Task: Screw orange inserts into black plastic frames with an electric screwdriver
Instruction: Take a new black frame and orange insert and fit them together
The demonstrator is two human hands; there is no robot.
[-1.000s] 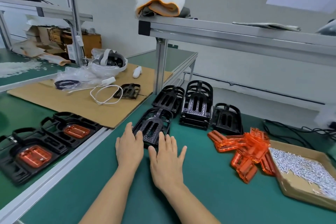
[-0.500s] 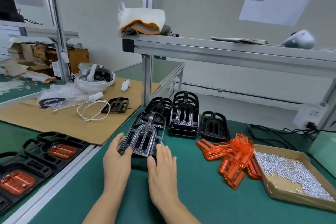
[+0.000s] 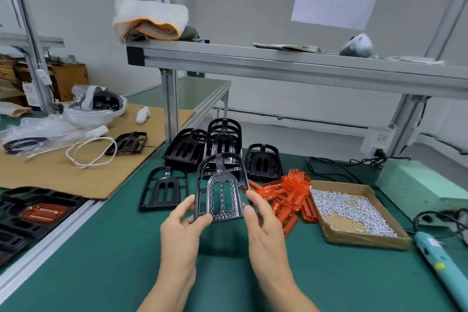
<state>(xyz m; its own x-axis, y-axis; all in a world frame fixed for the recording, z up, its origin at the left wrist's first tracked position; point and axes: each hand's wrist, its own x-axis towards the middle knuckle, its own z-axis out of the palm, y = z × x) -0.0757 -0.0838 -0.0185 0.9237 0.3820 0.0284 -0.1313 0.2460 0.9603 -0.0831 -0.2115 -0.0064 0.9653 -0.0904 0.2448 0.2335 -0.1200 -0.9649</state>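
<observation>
I hold one black plastic frame [image 3: 220, 191] up above the green mat, tilted towards me. My left hand [image 3: 182, 232] pinches its lower left corner and my right hand [image 3: 263, 223] grips its right edge. Another black frame [image 3: 162, 191] lies flat on the mat to the left. Behind stand stacks of more black frames [image 3: 220, 138]. A heap of orange inserts [image 3: 288, 192] lies to the right. The light blue electric screwdriver [image 3: 442, 265] lies at the far right, untouched.
A shallow cardboard box of small screws [image 3: 354, 213] sits right of the inserts, with a pale green power unit [image 3: 420, 187] and cables behind. Frames with orange inserts [image 3: 38, 213] lie on the left bench. An aluminium shelf [image 3: 278, 63] spans overhead.
Both hands went from lying flat by the frame on the mat to gripping it and lifting it up. A second frame that was under it now lies exposed on the mat.
</observation>
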